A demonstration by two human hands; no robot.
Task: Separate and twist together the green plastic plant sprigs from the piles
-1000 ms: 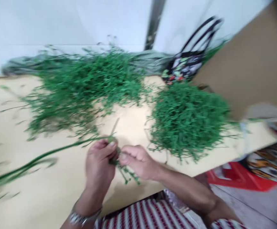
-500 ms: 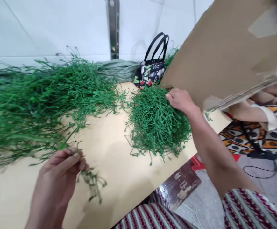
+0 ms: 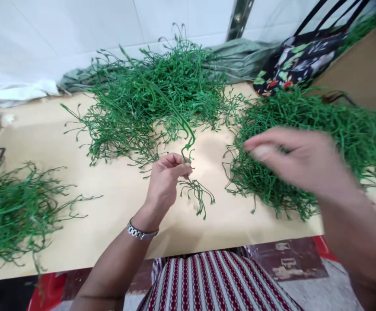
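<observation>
My left hand [image 3: 168, 177] is closed in a pinch around a thin green artificial plant stem [image 3: 189, 144] above the middle of the table. A long blade rises from the pinch toward the back left, and a tuft of thin curly sprigs [image 3: 199, 194] hangs below it. My right hand [image 3: 300, 160] is over the left part of a dense heap of green artificial sprigs [image 3: 272, 185]. Its thumb and forefinger point left, close to each other. Motion blurs this hand, so whether anything is between the fingertips cannot be made out.
A second heap of green sprigs [image 3: 162, 86] lies along the back, and another [image 3: 9, 211] at the left edge of the table [image 3: 110, 224]. Green cloth [image 3: 240, 58] runs by the wall. A floral bag [image 3: 298, 65] and a cardboard sheet [image 3: 363, 65] stand back right.
The view has swung left. My right hand has come away from the back edge of the right-hand heap toward its near side. My left hand still pinches the stem.
</observation>
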